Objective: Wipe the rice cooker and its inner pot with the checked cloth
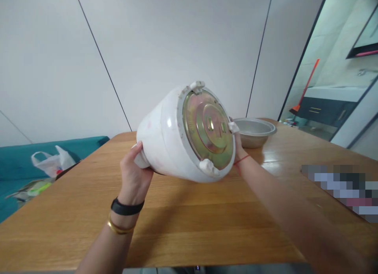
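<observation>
A white rice cooker body [165, 136] is tipped on its side above the wooden table [183, 222], its metal base plate with white feet turned toward me. My left hand [133, 173] grips its lower left side near the top rim, fingers curled around it. My right hand [238, 148] holds the far right edge of the base and is mostly hidden behind the cooker. A black band and a gold bangle sit on my left wrist, a red string on my right.
A metal bowl [256, 130] stands on the table just behind the cooker. A blurred patch [342, 187] covers something at the right edge. A teal sofa [17, 163] with a white plastic bag [51, 161] lies left. A doorway opens at right.
</observation>
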The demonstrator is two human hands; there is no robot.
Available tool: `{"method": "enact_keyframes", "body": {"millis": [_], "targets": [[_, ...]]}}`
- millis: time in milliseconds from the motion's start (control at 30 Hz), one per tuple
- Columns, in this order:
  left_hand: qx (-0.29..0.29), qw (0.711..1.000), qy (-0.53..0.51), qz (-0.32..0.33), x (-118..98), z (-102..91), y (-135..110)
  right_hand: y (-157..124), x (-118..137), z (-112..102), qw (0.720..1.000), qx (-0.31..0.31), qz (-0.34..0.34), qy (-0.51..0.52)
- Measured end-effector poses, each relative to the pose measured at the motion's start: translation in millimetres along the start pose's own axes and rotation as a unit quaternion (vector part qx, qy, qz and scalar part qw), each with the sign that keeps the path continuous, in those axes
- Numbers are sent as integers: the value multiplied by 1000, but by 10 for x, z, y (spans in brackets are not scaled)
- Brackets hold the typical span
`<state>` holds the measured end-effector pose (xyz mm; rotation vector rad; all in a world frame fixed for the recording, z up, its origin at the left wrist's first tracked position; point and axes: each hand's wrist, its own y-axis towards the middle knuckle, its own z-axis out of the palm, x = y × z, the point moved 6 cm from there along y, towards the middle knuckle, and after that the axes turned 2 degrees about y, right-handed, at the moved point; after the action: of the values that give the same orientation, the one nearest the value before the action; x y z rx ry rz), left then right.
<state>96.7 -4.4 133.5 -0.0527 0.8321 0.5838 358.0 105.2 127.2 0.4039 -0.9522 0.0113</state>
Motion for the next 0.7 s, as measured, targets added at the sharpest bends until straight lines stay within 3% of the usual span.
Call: {"method": "enact_keyframes", "body": {"millis": [67, 133, 300, 467, 600, 633, 700], "targets": [[16, 999, -9, 34, -9, 70, -4, -216, -197, 150, 991, -14, 17, 135], [33, 997, -12, 66, -7, 159, -45, -380, -323, 260, 972, -72, 12, 222], [36, 998, -16, 50, 111, 303, -175, -677, -342, 422, 949, -197, -99, 227], [29, 999, -31, 17, 238, 351, -268, -1015, -361, 473, 928, -276, -235, 87], [45, 998, -37, 11, 337, 425, -318, -1185, -512, 512, 893, -344, -252, -146], [49, 998, -37, 15, 358, 436, -319, -1189, -528, 548, 882, -339, -258, -202], [51, 998, -27, 28, 390, 440, -311, -1135, -522, 695, 868, -262, -278, -318]]}}
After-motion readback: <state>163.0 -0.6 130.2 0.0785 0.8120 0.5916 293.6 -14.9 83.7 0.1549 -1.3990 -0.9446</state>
